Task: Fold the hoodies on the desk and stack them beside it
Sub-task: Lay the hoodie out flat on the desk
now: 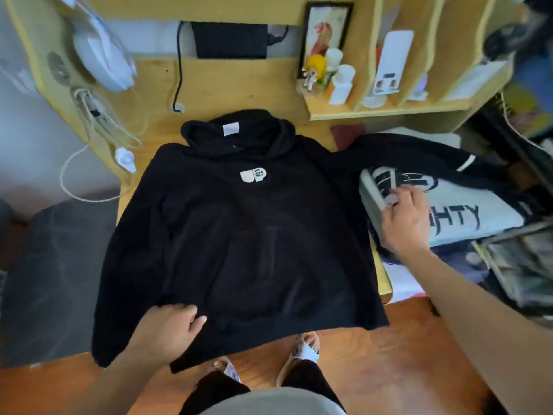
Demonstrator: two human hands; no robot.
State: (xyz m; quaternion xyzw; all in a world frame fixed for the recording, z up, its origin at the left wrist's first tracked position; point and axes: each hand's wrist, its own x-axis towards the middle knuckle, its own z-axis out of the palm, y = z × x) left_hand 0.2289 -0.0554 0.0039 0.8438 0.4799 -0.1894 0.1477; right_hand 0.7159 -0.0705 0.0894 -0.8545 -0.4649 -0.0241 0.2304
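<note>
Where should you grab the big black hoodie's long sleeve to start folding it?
Probably at the cuff of the black fleece hoodie's outstretched sleeve, coming from the right. It lies stretched sideways over the folded white printed garment, so its white-striped cuff is the free end.

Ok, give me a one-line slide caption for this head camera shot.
Black hoodie spread flat on the desk, left hand on its hem, right hand on the folded stack beside it.
</note>
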